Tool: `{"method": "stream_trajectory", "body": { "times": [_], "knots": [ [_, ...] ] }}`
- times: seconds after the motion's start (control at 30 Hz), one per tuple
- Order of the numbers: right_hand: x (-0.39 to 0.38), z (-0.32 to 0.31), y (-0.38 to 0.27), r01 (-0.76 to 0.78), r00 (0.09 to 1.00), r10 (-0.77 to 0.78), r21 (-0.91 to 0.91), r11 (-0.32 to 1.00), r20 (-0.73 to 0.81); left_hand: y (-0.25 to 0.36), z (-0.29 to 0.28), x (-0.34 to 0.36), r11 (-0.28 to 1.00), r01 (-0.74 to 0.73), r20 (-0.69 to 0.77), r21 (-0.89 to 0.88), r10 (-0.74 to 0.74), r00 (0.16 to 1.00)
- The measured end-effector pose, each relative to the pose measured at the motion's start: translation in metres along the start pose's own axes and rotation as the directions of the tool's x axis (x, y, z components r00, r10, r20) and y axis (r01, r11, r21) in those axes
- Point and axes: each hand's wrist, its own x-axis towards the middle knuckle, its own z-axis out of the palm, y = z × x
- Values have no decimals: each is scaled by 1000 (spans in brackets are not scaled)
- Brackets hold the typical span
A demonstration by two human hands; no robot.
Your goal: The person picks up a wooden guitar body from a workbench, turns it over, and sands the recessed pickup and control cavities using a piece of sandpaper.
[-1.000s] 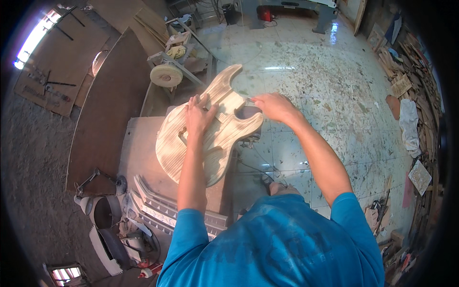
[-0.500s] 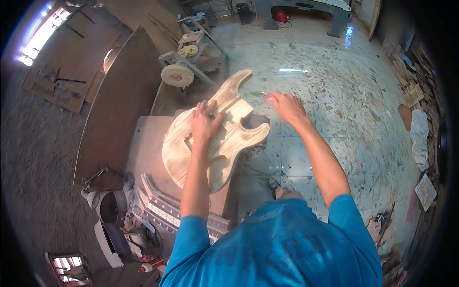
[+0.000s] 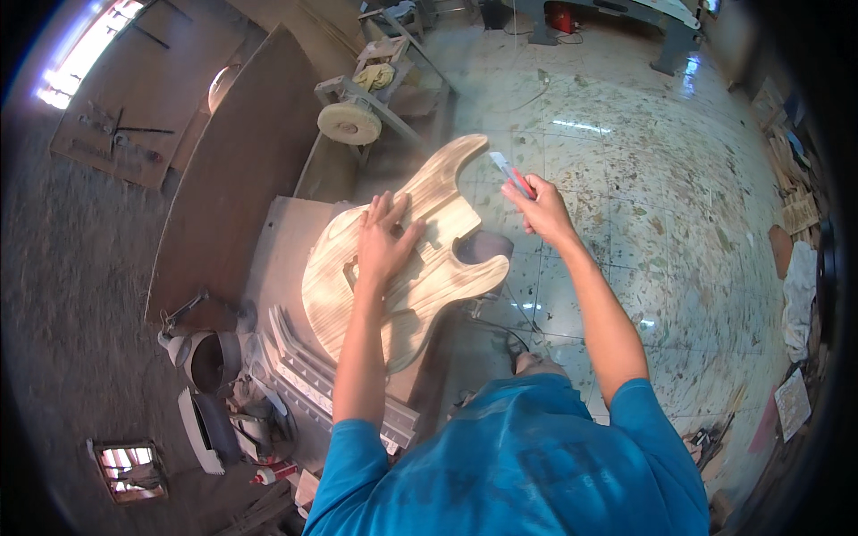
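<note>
A pale wooden guitar body, with cut-out cavities and two horns, lies on a workbench in front of me. My left hand rests on its upper face with the fingers spread, near a cavity. To the right of the upper horn, my right hand is closed around a red and grey utility knife. The knife's blade points up and to the left, a short gap away from the horn's tip.
Under the guitar body is a brown workbench top, with metal strips along its near side. A round sanding disc on a stand is beyond it. A large brown board leans at the left. Wood scraps line the right side.
My right hand has turned, and the knife now shows more of its length, with its blade angled upward. My left hand stays on the guitar body. The whole view has shifted slightly.
</note>
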Motion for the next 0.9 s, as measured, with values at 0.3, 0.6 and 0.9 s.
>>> {"method": "stream_trajectory", "body": {
  "times": [0.3, 0.6, 0.9],
  "knots": [
    [74, 35, -17, 90, 973, -67, 98, 991, -219, 3, -7, 2, 999, 29, 59, -22, -27, 998],
    [122, 33, -3, -86, 996, 80, 177, 981, 41, 82, -47, -83, 900, 201, 29, -386, -206, 978],
    [127, 37, -2, -91, 989, 44, 339, 937, 143, 100, 18, -233, -488, 180, 496, -854, -660, 564]
  ]
}}
